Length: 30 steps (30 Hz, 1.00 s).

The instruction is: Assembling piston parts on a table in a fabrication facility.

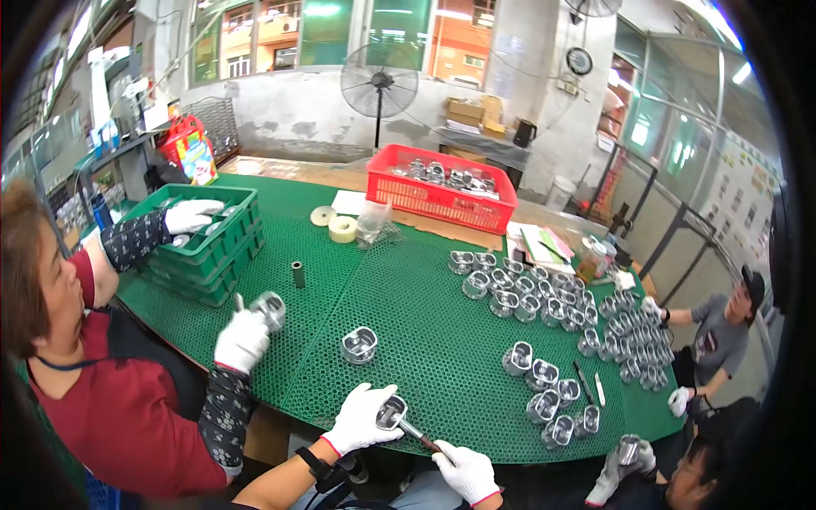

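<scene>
My left hand (361,422), in a white glove, grips a silver metal piston (391,411) at the near edge of the green table mat. In my right hand (466,474), also gloved, is the brown handle of a hand tool (416,433). Its metal shaft reaches to the piston; the exact tip is hard to make out. Another piston (359,345) stands alone on the mat just beyond. Several pistons (542,374) stand in a small group to the right, beside a black pen-like tool (584,382) and a white one (600,389).
On the left a co-worker in red holds a piston (269,312) and reaches into stacked green crates (208,255). A dark tube (297,274) stands nearby. A red crate (442,208) of pistons, tape rolls (342,229) and many piston rows (544,293) lie farther off. Two more people work at right.
</scene>
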### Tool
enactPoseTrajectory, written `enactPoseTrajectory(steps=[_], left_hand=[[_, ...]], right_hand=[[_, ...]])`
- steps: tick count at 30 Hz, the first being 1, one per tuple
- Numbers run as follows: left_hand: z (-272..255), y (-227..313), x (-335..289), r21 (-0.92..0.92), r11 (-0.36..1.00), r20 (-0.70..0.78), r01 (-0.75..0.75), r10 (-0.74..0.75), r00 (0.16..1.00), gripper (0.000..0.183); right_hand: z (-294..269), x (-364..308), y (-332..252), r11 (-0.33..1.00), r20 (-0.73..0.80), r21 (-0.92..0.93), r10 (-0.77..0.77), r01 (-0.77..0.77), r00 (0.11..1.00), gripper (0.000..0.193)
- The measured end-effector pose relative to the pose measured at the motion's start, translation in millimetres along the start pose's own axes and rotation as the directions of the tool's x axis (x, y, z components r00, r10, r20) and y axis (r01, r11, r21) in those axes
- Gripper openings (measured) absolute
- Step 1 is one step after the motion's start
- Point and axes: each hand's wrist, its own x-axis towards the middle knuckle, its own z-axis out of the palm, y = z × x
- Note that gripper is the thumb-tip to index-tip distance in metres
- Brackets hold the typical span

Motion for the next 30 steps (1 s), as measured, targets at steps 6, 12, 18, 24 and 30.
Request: enactPoseTrajectory(steps=[6, 12, 18, 24, 30], left_hand=[[-4, -4, 1, -0.084, 0.996, -0.020, -0.032, 0.030, 0.999, 0.079], [-2, -12, 1, -0.137, 0.986, -0.005, -0.098, 0.099, 0.995, 0.080], [-17, -13, 7, -0.003, 0.999, 0.176, 0.033, -0.032, 0.984, 0.085], [-23, -5, 19, 0.042, 0.999, 0.220, 0.003, -0.012, 0.976, 0.092], [-27, 22, 24, 0.162, 0.960, 0.087, -0.229, 0.218, 0.972, 0.066]], right_hand=[[7, 17, 23, 0.987, -0.035, -0.038, -0.159, 0.158, 0.987, 0.029], [17, 5, 8, 0.991, -0.078, -0.083, -0.113, 0.107, 0.991, 0.031], [10, 14, 1, 0.985, -0.035, -0.081, -0.157, 0.154, 0.987, 0.027], [26, 15, 4, 0.981, -0.078, -0.079, -0.182, 0.176, 0.980, 0.036], [37, 39, -26, 0.983, -0.109, 0.006, -0.183, 0.185, 0.977, 0.029]])
